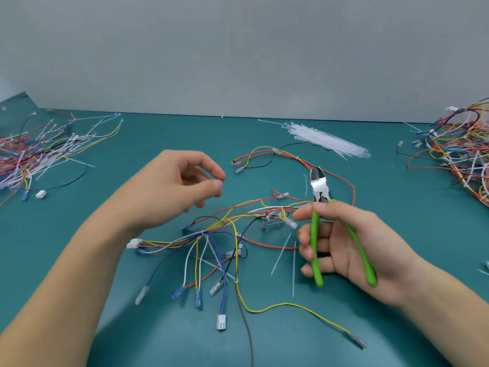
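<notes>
Wire pile (34,152) at 9 o'clock and second pile (455,144) at 3 o'clock, both cut off by the frame. Left hand (169,189) slightly blurred, fingers loosely curled, holding nothing. Right hand (338,250) clamped round cutters (320,190), blades toward 12 o'clock, slightly parted. Harness (211,234) at 9 o'clock of it, on table (397,207).

right hand (352,247) gripping green cutters (321,197), wire harness (211,234)

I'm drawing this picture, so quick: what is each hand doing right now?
Left hand: open, fingers loosely curled, holding nothing, above the wires.
Right hand: gripping the green cutters, blades apart.
</notes>
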{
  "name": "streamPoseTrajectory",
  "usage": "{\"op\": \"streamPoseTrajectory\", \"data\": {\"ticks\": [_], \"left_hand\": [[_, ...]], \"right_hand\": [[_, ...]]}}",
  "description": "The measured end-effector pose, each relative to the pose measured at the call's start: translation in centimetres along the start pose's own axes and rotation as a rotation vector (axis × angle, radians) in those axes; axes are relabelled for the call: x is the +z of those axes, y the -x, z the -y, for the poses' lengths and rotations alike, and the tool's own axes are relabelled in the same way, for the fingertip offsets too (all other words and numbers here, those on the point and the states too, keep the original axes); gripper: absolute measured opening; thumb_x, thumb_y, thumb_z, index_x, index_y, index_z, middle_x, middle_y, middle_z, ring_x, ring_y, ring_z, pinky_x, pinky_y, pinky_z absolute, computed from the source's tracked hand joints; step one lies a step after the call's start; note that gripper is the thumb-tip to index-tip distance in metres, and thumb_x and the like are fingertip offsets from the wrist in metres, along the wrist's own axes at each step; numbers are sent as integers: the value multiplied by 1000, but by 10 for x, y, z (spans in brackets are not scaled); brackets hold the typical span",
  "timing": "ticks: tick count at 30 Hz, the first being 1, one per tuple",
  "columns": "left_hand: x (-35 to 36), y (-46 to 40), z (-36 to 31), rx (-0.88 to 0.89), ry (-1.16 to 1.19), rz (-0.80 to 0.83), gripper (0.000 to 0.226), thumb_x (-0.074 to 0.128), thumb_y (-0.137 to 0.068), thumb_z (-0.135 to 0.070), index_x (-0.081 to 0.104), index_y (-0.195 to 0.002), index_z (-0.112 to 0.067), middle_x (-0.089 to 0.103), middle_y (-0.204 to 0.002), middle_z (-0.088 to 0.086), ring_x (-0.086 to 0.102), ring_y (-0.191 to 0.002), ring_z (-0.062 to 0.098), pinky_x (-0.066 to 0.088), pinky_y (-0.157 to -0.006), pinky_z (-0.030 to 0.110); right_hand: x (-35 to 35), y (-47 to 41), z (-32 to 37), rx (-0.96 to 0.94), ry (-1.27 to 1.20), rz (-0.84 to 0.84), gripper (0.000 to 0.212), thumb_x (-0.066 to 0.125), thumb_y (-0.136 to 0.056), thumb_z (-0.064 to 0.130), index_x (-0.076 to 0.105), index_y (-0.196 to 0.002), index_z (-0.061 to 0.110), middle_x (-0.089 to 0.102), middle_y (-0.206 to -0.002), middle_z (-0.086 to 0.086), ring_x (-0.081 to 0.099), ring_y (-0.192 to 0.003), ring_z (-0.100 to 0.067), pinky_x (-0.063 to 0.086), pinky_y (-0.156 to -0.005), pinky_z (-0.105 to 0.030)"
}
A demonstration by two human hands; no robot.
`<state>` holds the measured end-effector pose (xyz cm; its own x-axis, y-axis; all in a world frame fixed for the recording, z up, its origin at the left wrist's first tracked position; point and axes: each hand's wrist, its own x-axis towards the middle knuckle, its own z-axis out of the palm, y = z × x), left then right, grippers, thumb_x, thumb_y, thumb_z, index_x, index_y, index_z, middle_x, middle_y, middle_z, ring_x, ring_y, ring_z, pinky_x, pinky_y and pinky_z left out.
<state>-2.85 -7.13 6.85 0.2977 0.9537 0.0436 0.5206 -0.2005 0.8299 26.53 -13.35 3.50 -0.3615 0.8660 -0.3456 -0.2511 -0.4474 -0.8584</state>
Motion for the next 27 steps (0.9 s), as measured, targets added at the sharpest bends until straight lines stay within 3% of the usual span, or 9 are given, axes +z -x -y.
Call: {"op": "streamPoseTrajectory", "data": {"ticks": [1, 5, 7, 11, 17, 19, 21, 23, 27], "left_hand": [[-6, 2, 2, -33, -74, 76, 5, 76, -92, -32, 74, -95, -36, 78, -87, -3, 67, -68, 10, 53, -61, 22], [-22, 13, 4, -155, -269, 412, 37, 82, -70, -64, 76, -99, -42, 76, -91, -12, 64, -70, 9, 52, -71, 31], [-24, 13, 3, -131, -311, 409, 39, 90, -66, -60, 74, -98, -45, 73, -93, -19, 63, -69, 15, 50, -66, 28], [-28, 16, 3, -115, -382, 159, 39, 94, -60, -53, 67, -86, -43, 62, -79, -28, 53, -50, 6, 38, -49, 14], [-13, 17, -3, -168, -560, 387, 18, 86, -74, -52, 76, -81, -40, 69, -70, -22, 58, -56, -1, 39, -52, 13], [-11, 15, -2, -119, -493, 390, 12, 83, -81, -49, 77, -80, -38, 67, -65, -18, 54, -55, -1, 38, -53, 15], [-11, 13, -1, -64, -339, 390, 15, 79, -87, -49, 79, -87, -35, 69, -70, -6, 53, -61, 4, 44, -59, 29], [-8, 12, -1, -21, -184, 362, 26, 76, -88, -53, 80, -92, -28, 66, -70, 4, 48, -62, 11, 42, -56, 35], [2, 7, 1, -32, 23, 275, 30, 76, -88, -51, 81, -87, -21, 59, -64, -8, 41, -59, 8, 32, -52, 18]], "right_hand": [[0, 0, 0, -27, -12, -13, 30, 69, -81, 36, 74, -100, 14, 61, -83, -14, 58, -66, -27, 57, -65, -45], [4, 0, 0, -131, -75, -46, 21, 66, -83, 32, 73, -93, 15, 60, -79, -13, 56, -63, -26, 56, -61, -44], [5, 2, 1, -181, -99, -51, 20, 61, -86, 31, 72, -92, 15, 57, -75, -12, 54, -60, -25, 53, -56, -43], [8, 9, 5, -218, -115, 66, 23, 65, -86, 33, 69, -96, 13, 54, -73, -12, 51, -58, -25, 50, -57, -41], [20, 15, -9, -72, -38, 411, 37, 70, -93, 34, 65, -115, 3, 67, -92, -26, 66, -70, -32, 59, -70, -50], [26, 16, -16, 0, -7, 519, 37, 63, -99, 30, 62, -121, 1, 67, -113, -32, 68, -82, -34, 57, -80, -52], [31, 16, -23, 35, 51, 582, 36, 58, -103, 28, 60, -126, 0, 61, -134, -32, 67, -92, -37, 55, -85, -49], [34, 16, -26, 40, 102, 557, 34, 59, -101, 28, 63, -126, 5, 55, -139, -35, 67, -96, -40, 55, -86, -48], [34, 16, -23, -3, 51, 358, 38, 67, -90, 25, 68, -124, 7, 58, -134, -36, 68, -96, -48, 57, -84, -56]]}}
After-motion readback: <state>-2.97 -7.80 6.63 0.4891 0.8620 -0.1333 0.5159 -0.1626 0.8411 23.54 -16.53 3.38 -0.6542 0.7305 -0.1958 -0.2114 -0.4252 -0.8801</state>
